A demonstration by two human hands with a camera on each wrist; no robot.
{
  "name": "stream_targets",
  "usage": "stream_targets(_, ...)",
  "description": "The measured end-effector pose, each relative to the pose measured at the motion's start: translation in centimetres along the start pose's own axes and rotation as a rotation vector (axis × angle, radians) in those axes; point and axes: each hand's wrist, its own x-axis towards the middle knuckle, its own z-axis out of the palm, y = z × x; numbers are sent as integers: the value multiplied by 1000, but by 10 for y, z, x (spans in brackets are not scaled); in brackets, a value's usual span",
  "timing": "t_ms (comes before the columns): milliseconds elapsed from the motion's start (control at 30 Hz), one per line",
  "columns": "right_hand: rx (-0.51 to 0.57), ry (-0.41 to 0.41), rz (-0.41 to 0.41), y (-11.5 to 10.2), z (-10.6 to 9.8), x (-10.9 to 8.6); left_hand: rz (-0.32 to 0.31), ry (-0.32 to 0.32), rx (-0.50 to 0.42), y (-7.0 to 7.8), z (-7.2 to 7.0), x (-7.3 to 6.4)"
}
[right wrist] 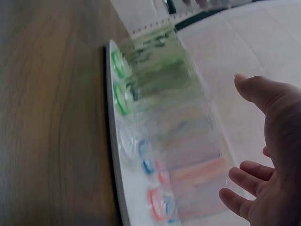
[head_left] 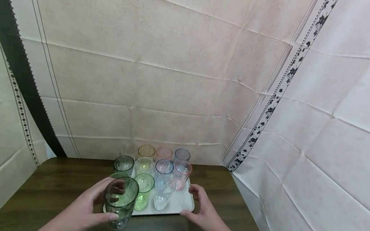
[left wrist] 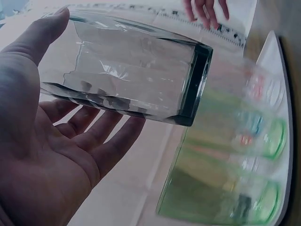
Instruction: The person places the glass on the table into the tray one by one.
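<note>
A grey-tinted drinking glass (head_left: 121, 202) is gripped in my left hand (head_left: 86, 205), thumb on the near side and fingers behind it, in front of the tray's left part. In the left wrist view the same glass (left wrist: 131, 70) has its thick dark base toward the tray. My right hand (head_left: 203, 208) holds nothing, its fingers spread and bent near the front right corner of the white tray (head_left: 185, 200). Several tinted glasses stand upright on the tray, among them a green glass (head_left: 143, 192), a clear bluish glass (head_left: 163, 187) and a pink-rimmed glass (head_left: 182, 176).
The tray sits on a dark wooden table (head_left: 72, 173). At the tray's back stand a yellow-rimmed glass (head_left: 146, 150), a red-rimmed glass (head_left: 164, 153) and a dark blue-rimmed glass (head_left: 182, 155). A pale creased cloth (head_left: 150, 80) hangs behind the table.
</note>
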Motion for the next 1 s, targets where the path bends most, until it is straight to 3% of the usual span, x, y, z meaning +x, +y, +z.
stream_targets(167,11,-30,-144,-11,9,4,-116,-70,-13,7,16,9)
stream_targets(300,56,-71,-190,-24,15,6,-147,-102,-6,9,27,14)
stream_targets(633,336,-185,-240,-66,41,15,-109,-104,-102,6,56,27)
stream_targets(867,430,-161,-245,-80,52,14,-50,-114,-92,7,67,33)
stream_targets(1000,449,-152,-236,-82,53,14,-49,-116,-80,9,68,35)
